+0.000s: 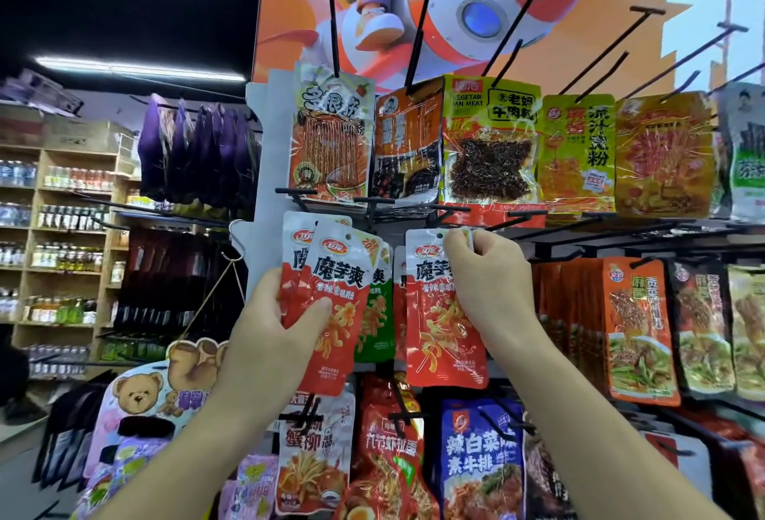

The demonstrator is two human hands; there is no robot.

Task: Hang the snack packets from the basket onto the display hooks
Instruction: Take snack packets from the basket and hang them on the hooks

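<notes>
The red snack packet (443,312), pinched at its top by the right hand (484,271) at frame centre just below a black display hook (449,209), could drop if its hole misses the prong, while the left hand (273,325) grips spare packets (335,292) centre-left.

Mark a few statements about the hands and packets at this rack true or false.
1. The right hand pinches the top of a red packet. True.
2. The left hand is empty. False: it grips a bunch of red packets.
3. A green packet shows between the bunch and the red packet. True.
4. The top-row hooks are all bare. False: packets hang there, among them a yellow packet.
</notes>
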